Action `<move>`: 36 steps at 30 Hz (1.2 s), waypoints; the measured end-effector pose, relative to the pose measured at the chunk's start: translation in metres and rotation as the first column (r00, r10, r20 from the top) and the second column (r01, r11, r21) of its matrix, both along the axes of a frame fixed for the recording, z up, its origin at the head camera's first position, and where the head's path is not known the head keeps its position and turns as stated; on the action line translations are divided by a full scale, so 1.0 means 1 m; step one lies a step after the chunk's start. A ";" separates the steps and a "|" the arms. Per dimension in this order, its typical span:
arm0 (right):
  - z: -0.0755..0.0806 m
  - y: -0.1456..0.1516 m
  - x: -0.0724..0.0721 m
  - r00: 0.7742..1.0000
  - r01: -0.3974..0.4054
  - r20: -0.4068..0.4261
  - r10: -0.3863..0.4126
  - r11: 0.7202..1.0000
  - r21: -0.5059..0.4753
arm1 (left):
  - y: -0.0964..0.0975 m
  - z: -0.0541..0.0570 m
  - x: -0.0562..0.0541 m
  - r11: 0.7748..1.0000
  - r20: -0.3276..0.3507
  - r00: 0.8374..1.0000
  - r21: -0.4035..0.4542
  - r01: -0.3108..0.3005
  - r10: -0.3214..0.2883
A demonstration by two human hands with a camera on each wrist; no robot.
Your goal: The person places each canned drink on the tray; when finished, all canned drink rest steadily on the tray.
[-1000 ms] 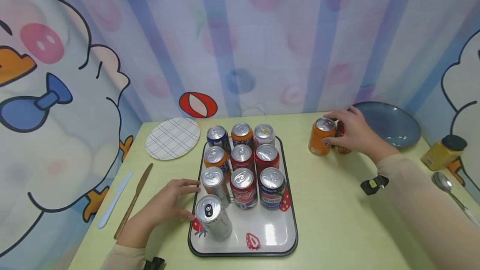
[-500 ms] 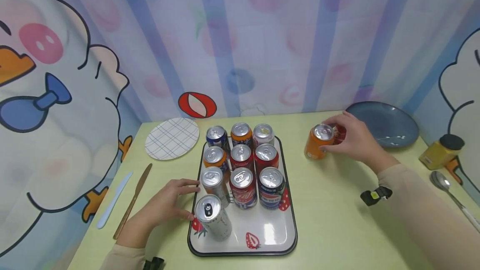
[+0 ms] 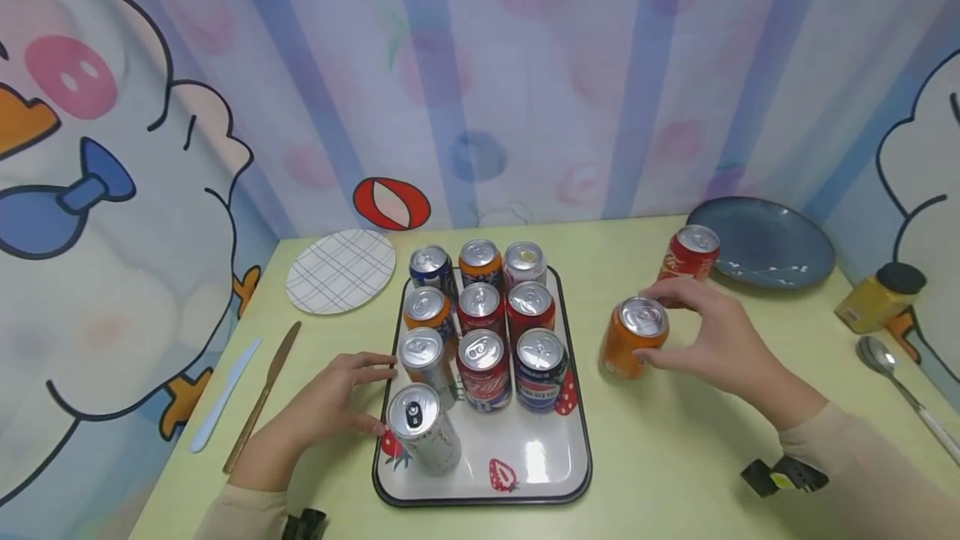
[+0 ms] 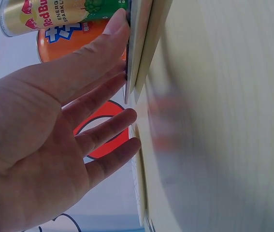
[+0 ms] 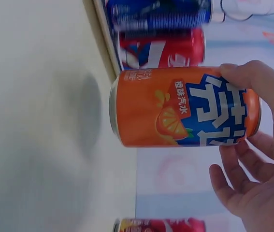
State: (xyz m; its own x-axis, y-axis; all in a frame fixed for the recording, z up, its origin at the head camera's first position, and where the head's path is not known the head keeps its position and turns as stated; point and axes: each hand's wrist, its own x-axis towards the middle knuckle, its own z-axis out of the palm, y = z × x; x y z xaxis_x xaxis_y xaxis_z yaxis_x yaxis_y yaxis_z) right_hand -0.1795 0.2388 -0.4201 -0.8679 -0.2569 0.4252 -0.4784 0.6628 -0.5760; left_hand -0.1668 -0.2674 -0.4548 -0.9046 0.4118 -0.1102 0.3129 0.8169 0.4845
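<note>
My right hand [image 3: 708, 346] pinches an orange soda can [image 3: 633, 337] near its top, thumb on one side and fingers on the other. In the right wrist view the can [image 5: 175, 108] hangs above the table, its shadow beside it. A tray [image 3: 536, 477] with a strawberry print bears several upright cans in rows. My left hand [image 3: 337, 402] lies at the tray's left edge with fingers extended, holding nothing. Nearest to it are a tall white can [image 3: 425, 432] and a slim silver-topped can [image 3: 427, 361]. The left wrist view shows the thumb [image 4: 100, 41] at the tray's rim.
A red cola can [image 3: 690, 252] stands at the back right, before a dark blue plate [image 3: 772, 244]. Farther right are a yellow jar [image 3: 870, 305] and a spoon [image 3: 900, 382]. On the left lie a checked plate [image 3: 341, 272] and two knives, one blue [image 3: 225, 397], one gold [image 3: 262, 397].
My right hand has taken the orange can up off the table and brought it nearer and slightly left, uncovering the red cola can behind. My left hand has stayed at the tray.
</note>
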 end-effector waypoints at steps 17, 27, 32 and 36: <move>0.008 -0.072 0.077 0.989 -0.123 0.059 0.137 0.972 -0.201 | 0.002 0.006 -0.001 1.000 0.016 1.000 0.003 -0.007 0.007; -0.013 -0.129 0.082 0.972 -0.218 0.039 0.233 0.947 -0.235 | 0.001 0.002 -0.001 1.000 0.015 1.000 -0.016 -0.003 0.004; -0.020 -0.149 0.079 0.963 -0.267 -0.035 0.266 0.938 -0.223 | 0.000 0.001 -0.002 1.000 0.007 1.000 -0.017 0.002 -0.002; -0.025 -0.157 0.077 0.962 -0.272 -0.048 0.267 0.942 -0.198 | -0.001 0.000 -0.001 1.000 0.007 1.000 -0.006 0.008 -0.008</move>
State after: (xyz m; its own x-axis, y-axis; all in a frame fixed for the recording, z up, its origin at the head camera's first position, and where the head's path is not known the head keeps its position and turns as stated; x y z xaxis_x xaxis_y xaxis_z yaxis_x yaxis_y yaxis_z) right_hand -0.1020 0.0817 -0.4455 -0.7689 -0.3877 0.5085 -0.6358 0.3793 -0.6722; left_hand -0.1682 -0.2682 -0.4545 -0.9005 0.4183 -0.1188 0.3162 0.8174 0.4815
